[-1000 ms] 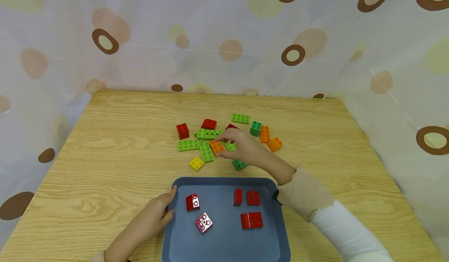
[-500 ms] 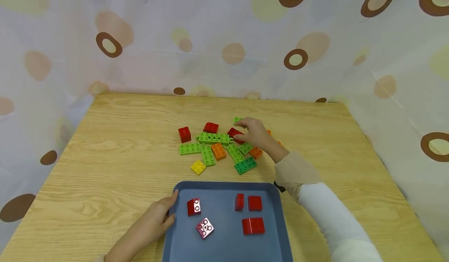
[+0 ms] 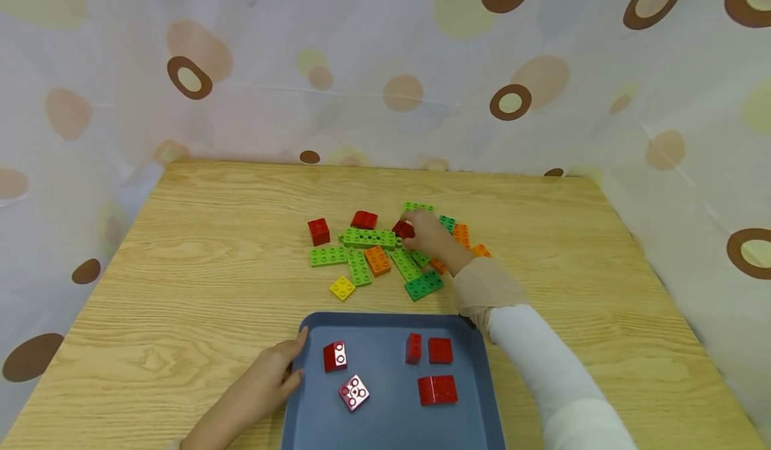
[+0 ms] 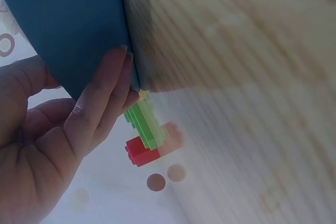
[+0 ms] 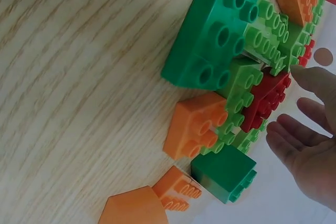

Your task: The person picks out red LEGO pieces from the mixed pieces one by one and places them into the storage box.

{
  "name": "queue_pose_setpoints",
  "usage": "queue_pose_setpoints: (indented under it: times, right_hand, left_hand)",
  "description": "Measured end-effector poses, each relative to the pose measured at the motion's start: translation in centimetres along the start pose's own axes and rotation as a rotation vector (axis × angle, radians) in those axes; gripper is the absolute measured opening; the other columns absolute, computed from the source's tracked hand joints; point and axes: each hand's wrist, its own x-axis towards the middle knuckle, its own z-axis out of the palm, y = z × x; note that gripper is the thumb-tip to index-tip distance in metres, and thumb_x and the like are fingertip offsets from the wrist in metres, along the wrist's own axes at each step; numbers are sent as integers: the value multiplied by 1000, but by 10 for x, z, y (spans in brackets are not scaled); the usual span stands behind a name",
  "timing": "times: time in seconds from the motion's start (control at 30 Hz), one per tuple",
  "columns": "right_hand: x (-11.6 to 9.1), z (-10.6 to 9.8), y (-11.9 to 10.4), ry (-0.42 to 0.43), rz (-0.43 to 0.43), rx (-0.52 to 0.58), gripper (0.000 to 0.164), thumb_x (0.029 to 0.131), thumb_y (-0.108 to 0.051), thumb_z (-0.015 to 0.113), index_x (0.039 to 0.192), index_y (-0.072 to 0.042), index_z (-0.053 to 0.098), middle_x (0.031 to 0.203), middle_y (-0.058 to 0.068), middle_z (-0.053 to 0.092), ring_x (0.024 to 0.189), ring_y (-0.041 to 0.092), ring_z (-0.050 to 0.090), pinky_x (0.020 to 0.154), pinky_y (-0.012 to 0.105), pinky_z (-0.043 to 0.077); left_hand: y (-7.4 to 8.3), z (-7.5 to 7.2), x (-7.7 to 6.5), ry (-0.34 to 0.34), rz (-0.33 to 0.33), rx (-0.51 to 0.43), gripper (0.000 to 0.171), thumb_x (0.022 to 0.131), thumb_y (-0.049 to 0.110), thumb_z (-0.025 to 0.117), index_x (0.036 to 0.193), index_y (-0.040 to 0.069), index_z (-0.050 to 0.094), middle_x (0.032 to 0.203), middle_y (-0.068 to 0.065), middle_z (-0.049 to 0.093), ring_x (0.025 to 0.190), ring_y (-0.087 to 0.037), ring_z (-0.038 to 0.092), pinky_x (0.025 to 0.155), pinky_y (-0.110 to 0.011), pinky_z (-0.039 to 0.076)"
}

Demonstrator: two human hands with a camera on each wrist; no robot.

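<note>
A dark red brick (image 3: pixel 402 229) lies among the toy bricks on the table. My right hand (image 3: pixel 429 234) is over it, thumb and fingers apart at its two sides. In the right wrist view the red brick (image 5: pixel 266 100) is still among the others, and whether the right hand (image 5: pixel 310 129) touches it is unclear. Down at the left, my left hand (image 3: pixel 265 380) holds the side of a blue-grey tray (image 3: pixel 385 319). The left wrist view shows the left hand (image 4: pixel 68 124) with its fingers along the tray's outer wall (image 4: pixel 79 19); the thumb's tip is hidden.
Several red bricks (image 3: pixel 438 390) lie spread in the tray. Around the right hand are light green bricks (image 3: pixel 369 238), an orange brick (image 3: pixel 377 260), a dark green brick (image 3: pixel 424 285) and a yellow brick (image 3: pixel 343 288). A patterned cloth (image 3: pixel 355 61) hangs behind the table.
My right hand has left the orange brick, moved back and right, and come down around the dark red brick. The view has shifted slightly. My left hand stays at the tray's side.
</note>
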Motion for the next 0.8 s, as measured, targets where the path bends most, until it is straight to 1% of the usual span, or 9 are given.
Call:
queue_pose_setpoints:
  times: [0.17, 0.3, 0.4, 0.5, 0.6, 0.7, 0.8]
  right_hand:
    - [1, 4, -3, -29, 53, -58, 53, 87, -10, 62, 135, 1, 45, 136, 22, 45, 116, 33, 51, 92, 40, 47]
    - [0, 6, -5, -17, 94, -76, 47, 87, -4, 59, 132, 3, 47, 132, 22, 49, 116, 32, 52, 91, 38, 48]
    - [-1, 7, -5, -1, 102, -83, 41, 87, 0, 57, 128, 5, 51, 125, 22, 54, 112, 32, 54, 89, 37, 48]
    - [-2, 8, -5, 5, 106, -73, 40, 87, 2, 56, 126, 6, 52, 124, 22, 55, 113, 32, 53, 90, 37, 48]
    - [-2, 7, -5, 3, 121, -45, 40, 87, 2, 56, 127, 5, 51, 126, 21, 54, 114, 31, 53, 92, 38, 47]
    - [-3, 5, -4, 10, 121, -24, 41, 87, 2, 55, 128, 5, 50, 127, 21, 54, 113, 31, 54, 91, 38, 48]
    - [-5, 1, -5, 25, 109, 0, 41, 87, 2, 55, 128, 5, 50, 127, 23, 53, 111, 32, 55, 88, 39, 49]
  left_hand:
    - [0, 0, 0, -1, -8, 4, 54, 81, -3, 59, 130, -16, 42, 120, -25, 59, 88, -18, 54, 69, -28, 47]
    - [0, 0, 0, -11, -13, -7, 54, 81, -3, 59, 131, -15, 42, 120, -25, 58, 88, -18, 54, 68, -27, 46]
    - [0, 0, 0, -16, -18, -15, 54, 81, -3, 59, 131, -15, 42, 120, -25, 58, 89, -18, 54, 68, -28, 47]
    - [1, 0, 0, -18, -24, -20, 54, 81, -3, 59, 131, -15, 42, 121, -25, 58, 90, -19, 55, 70, -29, 47]
    - [1, 0, -1, -15, -21, -15, 54, 81, -3, 60, 131, -14, 42, 121, -25, 58, 92, -19, 55, 73, -31, 49]
    - [1, 0, 0, -14, -15, -10, 54, 81, -2, 60, 131, -15, 42, 121, -25, 58, 91, -18, 55, 72, -30, 48]
    - [0, -1, 0, -17, -12, -15, 54, 81, -2, 59, 131, -15, 41, 120, -24, 59, 87, -18, 54, 68, -27, 46]
